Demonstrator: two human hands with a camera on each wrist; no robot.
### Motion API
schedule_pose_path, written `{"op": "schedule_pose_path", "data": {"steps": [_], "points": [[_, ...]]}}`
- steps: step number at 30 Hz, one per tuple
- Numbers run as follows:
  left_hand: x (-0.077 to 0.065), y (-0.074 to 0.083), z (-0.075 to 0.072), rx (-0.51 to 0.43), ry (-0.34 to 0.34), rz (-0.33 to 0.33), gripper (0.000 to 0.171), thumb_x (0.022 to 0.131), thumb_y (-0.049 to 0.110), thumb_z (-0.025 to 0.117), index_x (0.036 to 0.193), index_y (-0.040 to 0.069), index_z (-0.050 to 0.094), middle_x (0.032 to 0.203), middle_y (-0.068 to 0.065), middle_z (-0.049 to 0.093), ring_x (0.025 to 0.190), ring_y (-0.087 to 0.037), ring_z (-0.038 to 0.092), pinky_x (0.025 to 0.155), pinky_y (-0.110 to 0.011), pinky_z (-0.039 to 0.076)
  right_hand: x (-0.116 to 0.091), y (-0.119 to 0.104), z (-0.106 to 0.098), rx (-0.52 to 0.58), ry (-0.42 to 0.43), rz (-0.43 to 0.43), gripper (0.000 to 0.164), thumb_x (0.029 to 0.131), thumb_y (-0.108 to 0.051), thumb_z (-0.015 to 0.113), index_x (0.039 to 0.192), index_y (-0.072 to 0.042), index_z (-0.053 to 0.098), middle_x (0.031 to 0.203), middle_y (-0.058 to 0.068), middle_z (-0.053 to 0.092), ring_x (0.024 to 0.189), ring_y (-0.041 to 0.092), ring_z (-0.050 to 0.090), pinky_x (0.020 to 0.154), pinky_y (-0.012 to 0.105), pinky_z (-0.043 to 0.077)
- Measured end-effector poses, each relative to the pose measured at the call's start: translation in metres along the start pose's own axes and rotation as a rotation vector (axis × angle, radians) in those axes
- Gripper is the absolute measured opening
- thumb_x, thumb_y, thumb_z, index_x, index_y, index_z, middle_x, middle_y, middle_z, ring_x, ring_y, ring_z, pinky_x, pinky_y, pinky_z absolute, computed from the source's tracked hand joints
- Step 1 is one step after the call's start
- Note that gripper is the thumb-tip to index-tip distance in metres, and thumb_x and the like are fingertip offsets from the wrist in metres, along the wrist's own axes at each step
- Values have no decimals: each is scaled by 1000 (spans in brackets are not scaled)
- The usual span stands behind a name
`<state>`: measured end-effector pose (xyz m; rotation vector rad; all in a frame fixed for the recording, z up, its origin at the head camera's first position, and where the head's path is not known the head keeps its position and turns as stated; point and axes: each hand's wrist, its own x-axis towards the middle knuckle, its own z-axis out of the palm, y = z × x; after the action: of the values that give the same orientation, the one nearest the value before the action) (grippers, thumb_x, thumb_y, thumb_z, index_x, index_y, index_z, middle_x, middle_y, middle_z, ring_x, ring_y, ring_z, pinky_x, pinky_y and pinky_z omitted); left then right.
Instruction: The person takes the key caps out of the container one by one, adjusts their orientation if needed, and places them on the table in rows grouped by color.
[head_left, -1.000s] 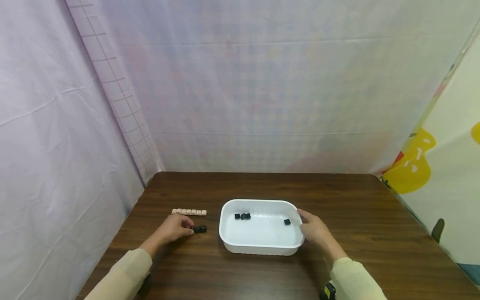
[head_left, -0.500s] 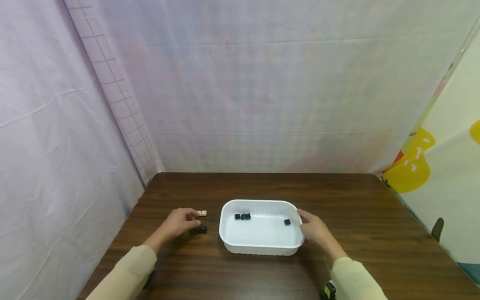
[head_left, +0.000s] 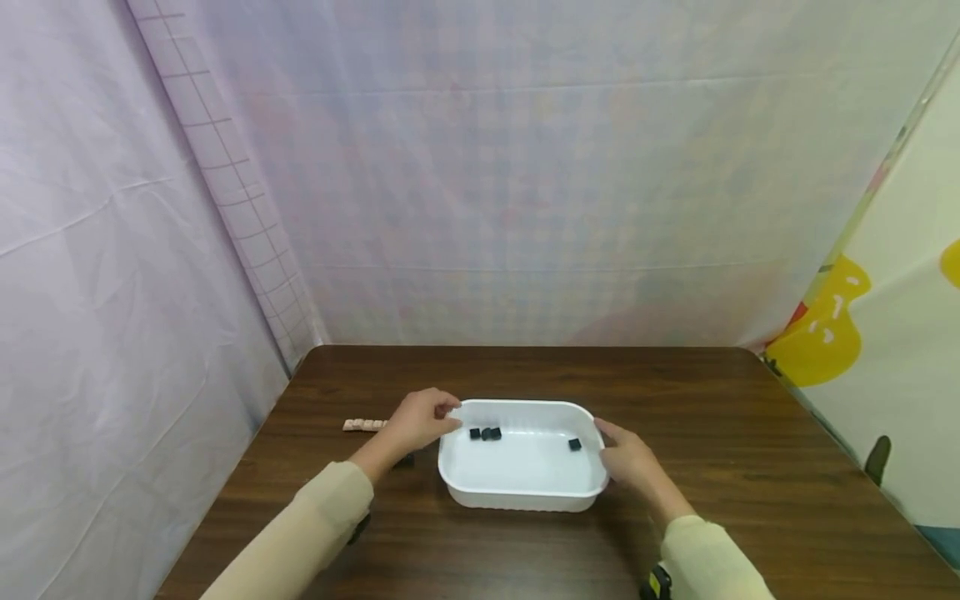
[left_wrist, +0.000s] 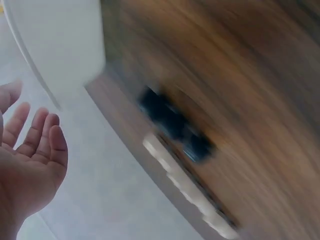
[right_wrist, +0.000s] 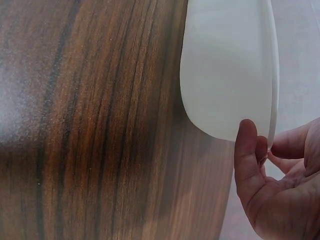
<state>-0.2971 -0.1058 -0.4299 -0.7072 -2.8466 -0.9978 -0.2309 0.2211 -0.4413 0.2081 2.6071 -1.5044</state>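
A white plastic tray (head_left: 517, 492) sits mid-table with three small black cubes (head_left: 486, 433) inside. My right hand (head_left: 628, 460) holds the tray's right end; in the right wrist view its thumb (right_wrist: 247, 150) lies on the tray's (right_wrist: 225, 65) outer wall and the fingers curl by the rim. My left hand (head_left: 423, 418) hovers at the tray's left rim. The blurred left wrist view shows that hand (left_wrist: 30, 170) with loosely straight fingers and a bare palm. On the table to the left lie a row of pinkish tiles (head_left: 362, 425) and dark pieces (left_wrist: 172, 127), partly hidden behind my forearm.
The dark wooden table (head_left: 750, 467) is hemmed in by pale cloth walls at the back and left. A printed sheet with yellow shapes (head_left: 825, 333) hangs on the right. The table's left edge runs close to the tile row (left_wrist: 190, 195).
My left hand has left the dark pieces beside the tile row and swung right and up to the tray's left rim. The right hand and tray stayed put.
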Motion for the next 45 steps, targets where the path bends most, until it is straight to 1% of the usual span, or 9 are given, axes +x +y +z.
{"op": "schedule_pose_path", "data": {"steps": [8, 14, 19, 23, 27, 31, 37, 42, 45], "points": [[27, 38, 32, 138, -103, 170, 30, 87, 17, 74, 113, 3, 71, 103, -11, 69, 97, -26, 64, 85, -36, 51, -1, -1, -1, -8, 4, 4, 66, 83, 7, 48, 148, 7, 36, 137, 37, 43, 81, 29, 62, 63, 40, 57], [48, 75, 63, 231, -224, 148, 34, 91, 26, 73, 121, 10, 70, 115, -5, 69, 108, -19, 63, 93, -29, 48, -2, -2, -1, -36, 12, -14, 64, 84, 4, 49, 147, 7, 38, 137, 36, 45, 86, 30, 61, 65, 38, 56], [64, 93, 91, 299, -271, 162, 38, 92, 30, 71, 125, 11, 68, 122, -1, 68, 115, -16, 61, 100, -26, 43, -2, -3, 0, -42, 17, -32, 62, 86, 3, 49, 147, 7, 39, 136, 35, 47, 87, 31, 61, 63, 35, 54], [72, 101, 111, 326, -275, 153, 37, 91, 30, 72, 123, 12, 69, 118, 1, 69, 111, -14, 62, 98, -25, 44, -3, -3, 1, -47, 33, -75, 64, 81, 5, 49, 145, 9, 40, 129, 34, 53, 81, 28, 62, 60, 35, 55], [77, 107, 126, 402, -273, 153, 24, 89, 30, 74, 108, 15, 73, 97, 5, 70, 90, -11, 63, 85, -24, 48, -4, -2, 3, -26, 38, -96, 68, 76, 7, 48, 144, 9, 41, 123, 33, 55, 77, 27, 62, 59, 38, 56], [77, 112, 132, 488, -283, 135, 14, 86, 28, 76, 89, 17, 69, 77, 6, 62, 74, -10, 57, 74, -24, 48, -5, -3, 3, -30, 36, -99, 69, 76, 7, 49, 144, 9, 41, 122, 33, 56, 78, 29, 62, 59, 38, 56], [76, 113, 135, 530, -301, 117, 15, 83, 28, 79, 92, 20, 71, 80, 7, 64, 77, -10, 58, 72, -25, 48, -5, -4, 1, -59, 37, -103, 69, 76, 7, 50, 144, 10, 41, 123, 33, 56, 80, 29, 61, 60, 35, 54], [78, 110, 139, 540, -297, 151, 12, 81, 22, 79, 84, 17, 68, 76, 6, 64, 73, -11, 57, 69, -24, 47, -6, -3, -1, -85, 48, -108, 68, 76, 6, 50, 143, 10, 43, 123, 31, 57, 85, 30, 60, 62, 33, 52], [77, 111, 139, 542, -301, 177, 11, 81, 19, 78, 88, 15, 70, 80, 6, 66, 75, -11, 58, 72, -22, 47, -6, -3, -2, -93, 46, -107, 67, 76, 6, 49, 143, 10, 42, 124, 31, 56, 86, 31, 59, 63, 32, 52]]}}
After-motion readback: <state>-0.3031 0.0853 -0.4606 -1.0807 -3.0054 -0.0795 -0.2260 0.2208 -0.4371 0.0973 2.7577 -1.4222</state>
